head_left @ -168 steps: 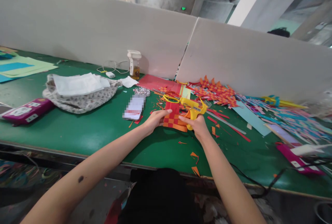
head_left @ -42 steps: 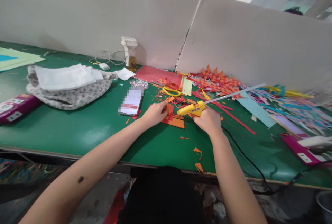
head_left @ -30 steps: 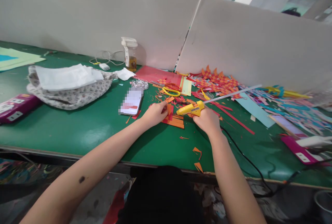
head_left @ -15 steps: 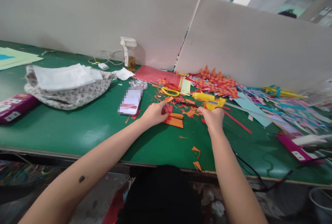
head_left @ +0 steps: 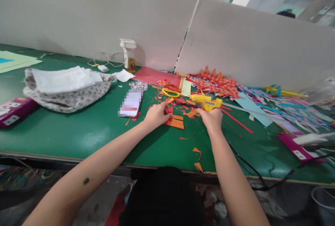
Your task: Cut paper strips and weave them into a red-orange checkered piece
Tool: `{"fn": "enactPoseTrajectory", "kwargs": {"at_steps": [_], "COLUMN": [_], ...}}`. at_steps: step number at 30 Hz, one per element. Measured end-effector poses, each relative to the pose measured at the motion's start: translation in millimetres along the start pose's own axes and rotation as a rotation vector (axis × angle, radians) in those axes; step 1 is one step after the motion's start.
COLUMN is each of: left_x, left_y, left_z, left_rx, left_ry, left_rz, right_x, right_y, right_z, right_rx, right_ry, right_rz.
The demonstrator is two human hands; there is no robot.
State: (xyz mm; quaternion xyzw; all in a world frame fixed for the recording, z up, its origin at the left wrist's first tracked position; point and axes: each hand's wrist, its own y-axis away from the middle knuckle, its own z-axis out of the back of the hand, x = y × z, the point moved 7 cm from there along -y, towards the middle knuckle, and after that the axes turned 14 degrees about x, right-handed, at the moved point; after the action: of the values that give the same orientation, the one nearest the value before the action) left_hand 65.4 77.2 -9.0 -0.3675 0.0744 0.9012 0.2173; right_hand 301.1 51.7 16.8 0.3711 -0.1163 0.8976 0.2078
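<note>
My right hand (head_left: 212, 118) grips a yellow glue gun (head_left: 206, 102), which lies nearly level above the green table (head_left: 78, 128) with its nozzle pointing left. My left hand (head_left: 157, 114) presses on a woven red and orange paper piece (head_left: 175, 120) flat on the table, fingertips at its upper left corner. The gun's black cord (head_left: 246, 165) trails off to the lower right. Yellow-handled scissors (head_left: 171, 91) lie just behind the paper piece.
A phone (head_left: 130, 103) lies left of my left hand. A floral cloth bag (head_left: 68, 96) holds white sheets. A small bottle (head_left: 126, 55) stands by the grey divider. Finished woven pieces (head_left: 217, 83) and coloured paper strips (head_left: 288, 114) cover the right. Pink boxes (head_left: 13, 110) sit at both sides.
My right hand has swung the glue gun away from the paper piece, up and to the right. My left hand stays on the paper piece.
</note>
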Motion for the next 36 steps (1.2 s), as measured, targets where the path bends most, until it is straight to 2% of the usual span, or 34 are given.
{"fn": "enactPoseTrajectory", "kwargs": {"at_steps": [24, 28, 32, 36], "left_x": [-8.8, -10.6, -13.1, -17.3], "left_y": [0.1, 1.4, 6.2, 9.7], "left_z": [-3.6, -1.0, 0.5, -3.7], "left_rx": [0.02, 0.037, 0.098, 0.134], "left_ry": [-0.232, -0.216, -0.164, -0.274], "left_rz": [0.146, 0.136, 0.097, 0.051], "right_x": [-2.9, -4.2, -5.3, -5.7], "right_y": [-1.0, -2.3, -3.5, -4.4], "right_z": [2.1, 1.6, 1.7, 1.0], "right_rx": [-0.03, -0.026, -0.049, -0.067], "right_ry": [-0.005, -0.027, -0.141, -0.212], "right_rz": [-0.004, -0.002, 0.032, 0.078]}}
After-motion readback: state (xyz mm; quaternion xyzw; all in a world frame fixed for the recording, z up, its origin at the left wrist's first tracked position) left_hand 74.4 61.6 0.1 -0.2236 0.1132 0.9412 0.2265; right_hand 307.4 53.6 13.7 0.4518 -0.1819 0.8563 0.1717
